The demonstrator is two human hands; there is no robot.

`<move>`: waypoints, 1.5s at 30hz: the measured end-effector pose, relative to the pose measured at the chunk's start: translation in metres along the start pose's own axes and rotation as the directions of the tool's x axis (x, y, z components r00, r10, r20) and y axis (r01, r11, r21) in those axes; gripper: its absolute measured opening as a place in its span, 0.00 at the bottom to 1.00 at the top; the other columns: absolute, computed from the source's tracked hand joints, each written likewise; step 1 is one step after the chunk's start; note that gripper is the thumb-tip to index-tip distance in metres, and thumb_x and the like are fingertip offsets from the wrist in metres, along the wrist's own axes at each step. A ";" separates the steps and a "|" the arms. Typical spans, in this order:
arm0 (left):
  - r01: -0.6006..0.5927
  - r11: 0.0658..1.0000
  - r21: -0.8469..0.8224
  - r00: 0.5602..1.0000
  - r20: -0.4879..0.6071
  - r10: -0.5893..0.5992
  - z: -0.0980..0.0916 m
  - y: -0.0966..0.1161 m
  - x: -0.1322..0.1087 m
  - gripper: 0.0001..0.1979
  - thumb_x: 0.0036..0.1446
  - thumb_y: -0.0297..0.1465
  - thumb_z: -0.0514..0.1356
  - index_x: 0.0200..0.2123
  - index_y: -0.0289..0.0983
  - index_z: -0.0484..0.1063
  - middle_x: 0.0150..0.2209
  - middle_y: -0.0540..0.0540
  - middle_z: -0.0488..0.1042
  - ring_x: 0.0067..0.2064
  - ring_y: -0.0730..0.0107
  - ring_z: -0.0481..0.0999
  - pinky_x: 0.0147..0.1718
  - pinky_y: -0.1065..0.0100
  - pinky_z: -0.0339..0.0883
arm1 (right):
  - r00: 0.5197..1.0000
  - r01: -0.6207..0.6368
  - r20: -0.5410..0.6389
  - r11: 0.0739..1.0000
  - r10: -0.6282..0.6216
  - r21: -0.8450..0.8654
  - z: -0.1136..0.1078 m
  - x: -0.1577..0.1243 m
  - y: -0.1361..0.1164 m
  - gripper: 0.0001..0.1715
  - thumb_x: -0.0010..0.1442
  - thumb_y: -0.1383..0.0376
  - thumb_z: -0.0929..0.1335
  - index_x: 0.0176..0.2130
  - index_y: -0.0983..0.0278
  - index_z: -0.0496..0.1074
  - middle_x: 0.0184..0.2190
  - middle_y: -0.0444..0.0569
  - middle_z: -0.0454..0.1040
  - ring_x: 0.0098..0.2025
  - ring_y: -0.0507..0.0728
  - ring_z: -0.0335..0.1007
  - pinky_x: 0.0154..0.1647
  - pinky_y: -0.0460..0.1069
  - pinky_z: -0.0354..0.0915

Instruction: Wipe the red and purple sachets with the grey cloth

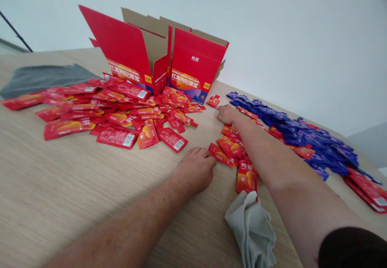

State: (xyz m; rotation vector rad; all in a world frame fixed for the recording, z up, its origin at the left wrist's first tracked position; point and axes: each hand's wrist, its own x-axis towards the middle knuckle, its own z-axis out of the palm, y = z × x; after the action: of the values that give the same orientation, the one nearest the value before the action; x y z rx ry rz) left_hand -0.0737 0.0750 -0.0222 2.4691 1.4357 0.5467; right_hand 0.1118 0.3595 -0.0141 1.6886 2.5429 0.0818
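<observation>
2 hands rest among loose red sachets (231,147) on the bench (75,187): right hand (226,114) with grip spread flat, left hand (195,169) curled beside them, its grip hidden. Sliding them flat likely beats pinching slippery foil.

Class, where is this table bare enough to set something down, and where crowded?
Bare table lies in front of the red sachet pile, left of the left hand. A strip runs from that hand to the carton. Crowded: blue sachets by the right hand.
</observation>
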 end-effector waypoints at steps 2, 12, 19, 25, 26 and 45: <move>-0.004 1.000 0.002 1.000 -0.001 0.004 0.000 0.000 0.000 0.11 0.63 0.29 0.57 0.45 0.39 0.80 0.46 0.41 0.76 0.52 0.55 0.73 0.56 0.55 0.67 | 0.997 -0.007 -0.078 1.000 0.007 0.005 -0.001 0.001 -0.005 0.23 0.69 0.57 0.69 0.59 0.62 0.70 0.59 0.55 0.71 0.55 0.62 0.73 0.55 0.62 0.73; -0.005 1.000 0.004 1.000 -0.010 0.005 0.001 0.000 -0.001 0.09 0.64 0.31 0.58 0.42 0.38 0.79 0.44 0.41 0.76 0.50 0.54 0.72 0.55 0.54 0.68 | 0.989 0.033 -0.144 0.999 -0.031 0.008 0.000 0.056 -0.040 0.22 0.70 0.57 0.69 0.59 0.62 0.71 0.59 0.55 0.72 0.54 0.61 0.74 0.54 0.61 0.73; -0.003 1.000 -0.005 1.000 0.008 0.003 0.000 -0.001 -0.001 0.10 0.63 0.30 0.59 0.44 0.39 0.79 0.45 0.42 0.76 0.51 0.54 0.72 0.55 0.54 0.68 | 1.000 0.029 -0.005 0.999 -0.029 -0.019 -0.002 0.040 -0.029 0.21 0.70 0.57 0.69 0.58 0.62 0.71 0.58 0.55 0.73 0.53 0.61 0.74 0.53 0.60 0.74; -0.004 1.000 -0.013 1.000 0.003 0.005 0.002 -0.003 0.001 0.12 0.64 0.30 0.58 0.46 0.40 0.80 0.45 0.41 0.76 0.52 0.55 0.73 0.57 0.55 0.66 | 0.984 0.147 0.101 0.989 -0.146 -0.006 -0.013 -0.028 -0.021 0.21 0.70 0.56 0.68 0.59 0.61 0.71 0.61 0.55 0.71 0.58 0.62 0.71 0.59 0.63 0.70; -0.005 1.000 -0.014 1.000 0.005 0.005 0.002 -0.004 0.002 0.12 0.63 0.29 0.58 0.46 0.40 0.80 0.45 0.41 0.76 0.52 0.55 0.73 0.57 0.55 0.66 | 0.981 0.163 0.110 0.987 -0.163 0.005 -0.013 -0.042 -0.021 0.22 0.70 0.57 0.68 0.60 0.61 0.72 0.61 0.56 0.71 0.61 0.63 0.70 0.62 0.62 0.67; 0.033 0.998 -0.056 0.999 -0.003 -0.033 -0.002 -0.008 0.008 0.10 0.57 0.23 0.56 0.34 0.37 0.77 0.38 0.42 0.78 0.45 0.59 0.75 0.49 0.60 0.68 | 0.978 0.166 0.094 0.966 -0.187 0.197 -0.027 -0.211 0.013 0.21 0.69 0.56 0.66 0.58 0.53 0.76 0.54 0.44 0.81 0.53 0.57 0.77 0.57 0.50 0.70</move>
State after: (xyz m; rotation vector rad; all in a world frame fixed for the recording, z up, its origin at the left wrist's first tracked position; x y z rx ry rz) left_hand -0.0773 0.0858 -0.0218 2.3980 1.4404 0.5777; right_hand 0.2021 0.1703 0.0228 1.4658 2.6735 -0.2661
